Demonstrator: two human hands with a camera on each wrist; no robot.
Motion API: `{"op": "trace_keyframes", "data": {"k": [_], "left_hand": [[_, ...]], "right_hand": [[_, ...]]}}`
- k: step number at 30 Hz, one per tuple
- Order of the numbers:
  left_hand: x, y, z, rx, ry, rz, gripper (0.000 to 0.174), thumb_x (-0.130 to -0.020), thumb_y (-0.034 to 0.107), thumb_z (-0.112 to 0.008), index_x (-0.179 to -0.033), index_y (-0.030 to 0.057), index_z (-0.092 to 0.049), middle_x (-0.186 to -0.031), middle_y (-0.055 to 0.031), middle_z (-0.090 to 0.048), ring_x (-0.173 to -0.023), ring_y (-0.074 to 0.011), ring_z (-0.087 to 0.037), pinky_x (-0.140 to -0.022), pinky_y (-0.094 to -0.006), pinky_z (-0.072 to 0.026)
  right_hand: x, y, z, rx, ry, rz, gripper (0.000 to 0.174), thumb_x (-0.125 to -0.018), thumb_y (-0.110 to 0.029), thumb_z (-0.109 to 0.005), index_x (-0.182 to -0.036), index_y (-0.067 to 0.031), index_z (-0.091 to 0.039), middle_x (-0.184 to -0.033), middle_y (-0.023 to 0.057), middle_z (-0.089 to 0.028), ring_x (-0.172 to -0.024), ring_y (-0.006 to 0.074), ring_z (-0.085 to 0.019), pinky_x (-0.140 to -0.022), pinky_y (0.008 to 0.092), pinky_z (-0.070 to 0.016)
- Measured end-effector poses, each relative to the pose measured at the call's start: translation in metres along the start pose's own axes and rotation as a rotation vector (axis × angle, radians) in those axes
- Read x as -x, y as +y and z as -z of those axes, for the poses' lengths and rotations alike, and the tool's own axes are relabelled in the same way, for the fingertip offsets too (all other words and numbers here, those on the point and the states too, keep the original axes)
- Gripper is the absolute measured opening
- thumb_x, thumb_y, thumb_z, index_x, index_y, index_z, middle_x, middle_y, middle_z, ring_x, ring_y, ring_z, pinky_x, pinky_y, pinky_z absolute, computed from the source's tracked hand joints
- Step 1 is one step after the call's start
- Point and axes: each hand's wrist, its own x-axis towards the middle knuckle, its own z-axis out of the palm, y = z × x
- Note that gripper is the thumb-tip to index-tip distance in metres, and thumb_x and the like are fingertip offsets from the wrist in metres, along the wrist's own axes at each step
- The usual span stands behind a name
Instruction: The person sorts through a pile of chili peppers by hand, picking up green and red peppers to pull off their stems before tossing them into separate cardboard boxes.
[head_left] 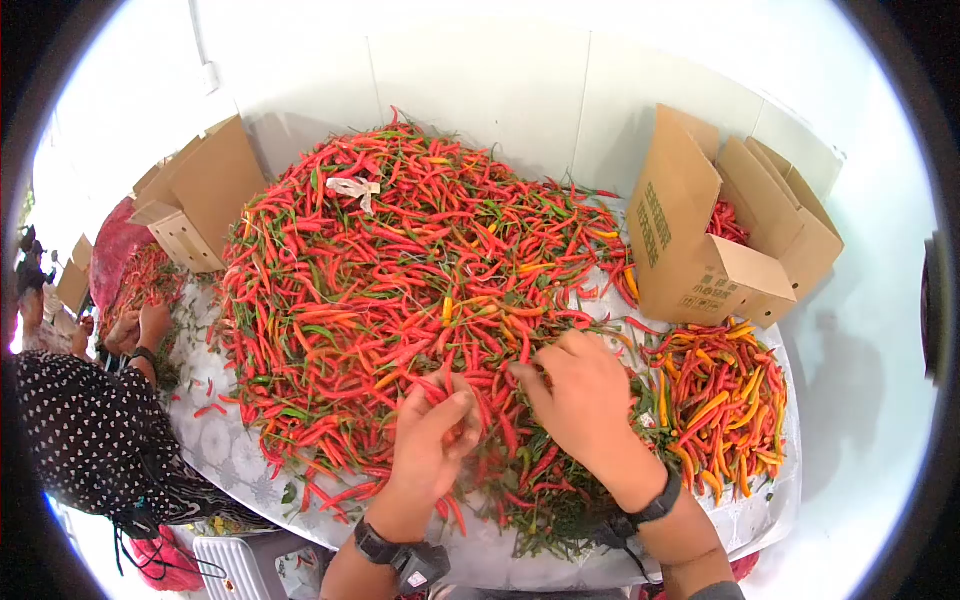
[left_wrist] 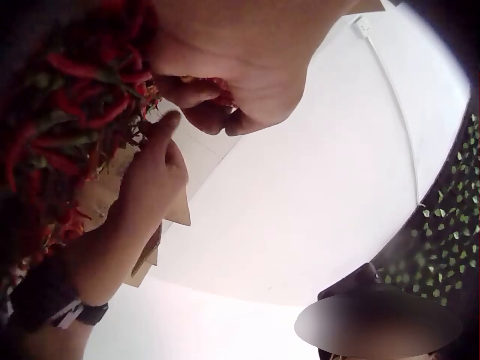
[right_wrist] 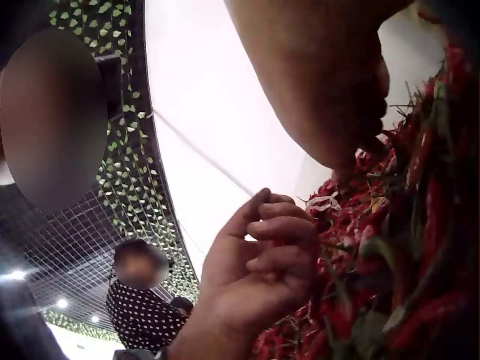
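Note:
A big heap of red chili peppers [head_left: 370, 270], mixed with green stems and a few orange ones, covers the table. Over its near edge, my left hand [head_left: 430, 440] has its fingers curled round red chili peppers [head_left: 436, 388]; red also shows inside those fingers in both wrist views. My right hand [head_left: 590, 405] reaches into the heap just to the right, back of the hand up and thumb stretched out towards the left hand. Its other fingertips are hidden, and I cannot tell whether they pinch a pepper. Loose green stems [head_left: 560, 515] lie below the two hands.
At the right lies a smaller pile of orange and red peppers [head_left: 725, 400], below an open cardboard box [head_left: 690, 240] with red peppers inside. Another carton [head_left: 205, 190] stands at the back left. A person in a dotted top [head_left: 90, 430] works at the left, near a plastic stool [head_left: 240, 565].

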Motion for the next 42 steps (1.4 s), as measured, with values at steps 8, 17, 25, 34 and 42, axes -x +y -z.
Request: {"op": "trace_keyframes", "data": {"k": [8, 17, 25, 34, 42], "left_hand": [[0.001, 0.001, -0.006, -0.149, 0.110, -0.022, 0.004, -0.088, 0.008, -0.058, -0.088, 0.0065, -0.055, -0.067, -0.0022, -0.056, -0.048, -0.0061, -0.047, -0.038, -0.0170, -0.0280], [0.002, 0.001, -0.007, -0.197, 0.108, 0.007, 0.007, -0.087, 0.010, -0.063, -0.089, 0.0070, -0.057, -0.066, 0.0019, -0.054, -0.049, -0.0041, -0.044, -0.041, -0.0173, -0.0282], [0.001, -0.013, 0.004, -0.638, -0.069, -0.173, 0.018, -0.082, 0.010, -0.069, -0.097, 0.0015, -0.062, -0.086, -0.0030, -0.063, -0.077, -0.0109, -0.059, -0.075, -0.0246, -0.0474], [0.003, 0.008, -0.003, 0.021, -0.049, 0.027, 0.027, -0.093, 0.031, -0.055, -0.086, 0.0041, -0.054, -0.070, -0.0003, -0.050, -0.054, -0.0060, -0.040, -0.044, -0.0187, -0.0280], [0.004, 0.010, 0.002, 0.121, -0.056, 0.058, 0.007, -0.086, 0.009, -0.057, -0.091, 0.0067, -0.053, -0.081, -0.0066, -0.059, -0.067, -0.0130, -0.058, -0.041, -0.0176, -0.0331]], "right_hand": [[-0.002, 0.017, -0.006, 0.101, -0.219, 0.023, 0.025, -0.065, -0.023, -0.075, -0.072, -0.0051, -0.060, -0.078, 0.0092, -0.054, -0.082, 0.0281, -0.055, -0.070, 0.0373, -0.0463], [0.006, 0.015, 0.000, 0.036, -0.162, 0.048, 0.019, -0.066, -0.013, -0.070, -0.079, -0.0032, -0.061, -0.084, 0.0127, -0.057, -0.084, 0.0323, -0.054, -0.071, 0.0421, -0.0455], [0.029, -0.017, 0.023, -0.346, -0.170, 0.001, 0.015, -0.072, -0.005, -0.068, -0.086, -0.0033, -0.062, -0.078, 0.0142, -0.062, -0.075, 0.0337, -0.059, -0.068, 0.0413, -0.0465], [0.030, -0.009, 0.030, -0.364, -0.177, 0.277, 0.015, -0.068, -0.007, -0.070, -0.081, -0.0039, -0.064, -0.078, 0.0095, -0.062, -0.071, 0.0291, -0.058, -0.065, 0.0365, -0.0452], [-0.002, 0.000, 0.028, -0.052, 0.011, -0.014, 0.015, -0.069, -0.019, -0.072, -0.072, -0.0045, -0.067, -0.079, 0.0087, -0.058, -0.079, 0.0287, -0.055, -0.071, 0.0390, -0.0442]]}}
